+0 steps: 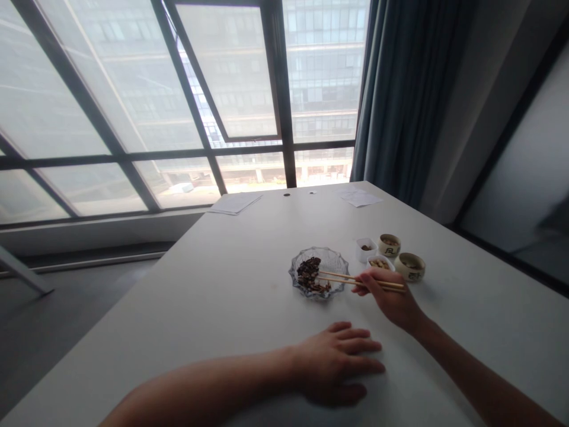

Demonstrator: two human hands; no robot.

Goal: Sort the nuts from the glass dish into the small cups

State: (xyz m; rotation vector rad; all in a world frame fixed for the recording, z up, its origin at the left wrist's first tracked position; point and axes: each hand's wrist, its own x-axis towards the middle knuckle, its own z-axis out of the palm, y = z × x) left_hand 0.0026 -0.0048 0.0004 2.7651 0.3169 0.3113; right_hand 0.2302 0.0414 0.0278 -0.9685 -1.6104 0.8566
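Note:
My right hand [393, 296] is closed around a pair of wooden chopsticks [340, 279]. Their tips reach left into a clear scalloped glass dish [335, 258], at the edge of a heap of small dark brown dried pieces [309, 274]. Whether the tips grip a piece is too small to tell. Palm down on the white table lies my left hand [340, 363], fingers spread, nearer to me than the dish and holding nothing. Just beyond my right hand, a small white container [380, 263] of pale pieces is partly hidden by it.
Another white container [365, 249] with a few brown bits stands behind, beside two cream cups with dark characters, a far cup [389, 244] and a near cup [409, 267]. Papers [235, 203] and more sheets [361, 197] lie at the table's far end, before windows and a curtain [400, 89].

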